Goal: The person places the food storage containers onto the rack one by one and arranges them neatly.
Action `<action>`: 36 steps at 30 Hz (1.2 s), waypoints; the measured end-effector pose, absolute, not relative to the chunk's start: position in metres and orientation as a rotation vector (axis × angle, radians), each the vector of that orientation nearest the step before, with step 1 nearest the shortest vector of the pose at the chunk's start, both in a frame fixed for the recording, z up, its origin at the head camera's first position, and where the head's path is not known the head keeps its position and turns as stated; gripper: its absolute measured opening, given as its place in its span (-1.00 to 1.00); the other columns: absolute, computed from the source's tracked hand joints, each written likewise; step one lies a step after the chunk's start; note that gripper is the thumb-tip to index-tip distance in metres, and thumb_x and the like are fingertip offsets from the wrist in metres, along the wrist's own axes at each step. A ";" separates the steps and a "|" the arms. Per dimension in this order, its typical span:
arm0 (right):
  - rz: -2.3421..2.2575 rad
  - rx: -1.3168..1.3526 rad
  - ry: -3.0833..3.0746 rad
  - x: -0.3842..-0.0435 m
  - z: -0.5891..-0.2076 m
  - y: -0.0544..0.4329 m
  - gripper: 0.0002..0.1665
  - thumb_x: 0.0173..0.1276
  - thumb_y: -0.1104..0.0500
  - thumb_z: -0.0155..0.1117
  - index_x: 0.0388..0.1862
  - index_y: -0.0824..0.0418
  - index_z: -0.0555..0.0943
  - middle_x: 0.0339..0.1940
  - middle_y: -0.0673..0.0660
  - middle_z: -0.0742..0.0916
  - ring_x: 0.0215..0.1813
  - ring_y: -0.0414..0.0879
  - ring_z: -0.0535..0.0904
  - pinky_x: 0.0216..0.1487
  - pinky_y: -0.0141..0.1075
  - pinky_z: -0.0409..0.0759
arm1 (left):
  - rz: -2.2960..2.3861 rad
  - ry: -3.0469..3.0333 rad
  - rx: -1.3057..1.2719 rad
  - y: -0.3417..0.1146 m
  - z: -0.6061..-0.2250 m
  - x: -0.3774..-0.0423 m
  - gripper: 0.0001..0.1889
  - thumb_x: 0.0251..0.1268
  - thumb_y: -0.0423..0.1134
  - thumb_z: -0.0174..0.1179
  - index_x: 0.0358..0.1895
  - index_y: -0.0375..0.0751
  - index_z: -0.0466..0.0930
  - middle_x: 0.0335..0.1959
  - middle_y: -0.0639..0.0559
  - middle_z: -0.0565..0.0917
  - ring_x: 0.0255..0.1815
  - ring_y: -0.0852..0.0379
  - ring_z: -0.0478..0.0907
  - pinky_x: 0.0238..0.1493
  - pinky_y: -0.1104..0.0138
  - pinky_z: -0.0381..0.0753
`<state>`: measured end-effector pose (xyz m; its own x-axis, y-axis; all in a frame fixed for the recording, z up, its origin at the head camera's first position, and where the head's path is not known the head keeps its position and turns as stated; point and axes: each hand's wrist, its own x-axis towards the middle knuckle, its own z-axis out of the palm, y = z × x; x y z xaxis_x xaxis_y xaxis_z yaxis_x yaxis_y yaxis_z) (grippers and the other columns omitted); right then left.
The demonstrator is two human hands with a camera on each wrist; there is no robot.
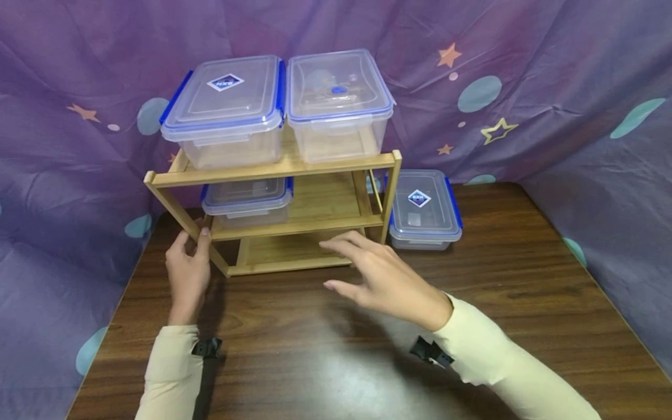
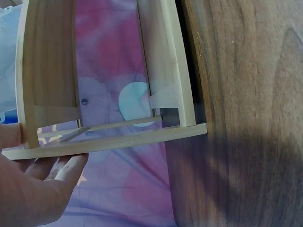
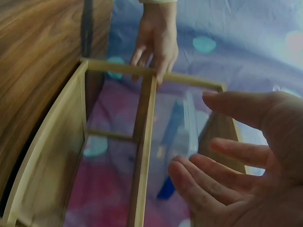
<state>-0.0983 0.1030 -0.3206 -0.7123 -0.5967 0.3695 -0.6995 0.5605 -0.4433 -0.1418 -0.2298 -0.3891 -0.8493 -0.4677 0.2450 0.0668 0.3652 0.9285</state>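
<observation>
A three-tier wooden rack stands on the table. My left hand holds its left side post near the middle shelf, thumb in front and fingers round the outer side; in the left wrist view the fingers lie behind the post. My right hand hovers before the right half of the rack, fingers loosely spread and holding nothing. On the middle shelf, at its left end, sits a clear lidded food container with blue clips. Two larger ones, a left container and a right container, stand side by side on top.
Another lidded food container lies on the wooden table just right of the rack. A purple patterned curtain hangs behind and along both sides. Black straps are at the wrists.
</observation>
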 end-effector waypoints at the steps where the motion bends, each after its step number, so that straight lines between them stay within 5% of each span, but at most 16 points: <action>1: 0.861 1.091 -2.609 -0.098 -0.321 0.109 -0.34 0.25 0.03 0.54 0.28 0.23 0.58 0.16 0.09 0.66 -0.04 -0.11 0.66 0.00 -0.23 0.67 | -1.501 -2.156 0.350 -0.229 -0.389 -0.142 -0.61 0.56 -0.14 0.12 0.28 -0.27 0.59 0.19 -0.16 0.65 0.18 0.08 0.56 0.15 0.31 0.56; 8: 0.963 0.971 -2.697 -0.107 -0.327 0.160 -0.56 0.21 0.07 0.57 0.03 0.17 0.69 -0.19 -0.03 0.72 -0.21 -0.18 0.64 -0.20 -0.28 0.67 | -1.493 -2.138 0.351 -0.228 -0.391 -0.141 -0.62 0.55 -0.14 0.12 0.24 -0.28 0.61 0.13 -0.15 0.67 0.14 0.15 0.58 0.14 0.36 0.56; 24: 0.971 0.615 -2.897 -0.158 -0.344 0.277 -0.52 0.28 0.12 0.53 0.13 0.26 0.64 0.02 0.25 0.75 -0.12 0.06 0.73 -0.14 -0.14 0.69 | -1.447 -2.142 0.347 -0.228 -0.392 -0.142 -0.62 0.54 -0.12 0.13 0.21 -0.29 0.63 0.12 -0.15 0.68 0.11 0.16 0.58 0.10 0.40 0.55; 29: 0.959 0.547 -2.886 -0.179 -0.357 0.300 -0.45 0.32 0.14 0.49 0.21 0.35 0.58 0.07 0.43 0.70 -0.04 0.30 0.70 0.00 0.16 0.63 | -1.452 -2.135 0.339 -0.228 -0.392 -0.142 -0.63 0.55 -0.14 0.13 0.21 -0.30 0.63 0.11 -0.16 0.68 0.07 0.19 0.59 0.07 0.43 0.55; 36: 0.954 0.409 -2.873 -0.205 -0.378 0.321 -0.39 0.33 0.10 0.48 0.27 0.33 0.54 0.02 0.48 0.70 -0.06 0.34 0.68 0.00 0.19 0.61 | -1.473 -2.138 0.326 -0.229 -0.393 -0.142 -0.63 0.55 -0.15 0.12 0.22 -0.31 0.62 0.10 -0.17 0.68 0.03 0.23 0.58 0.02 0.45 0.53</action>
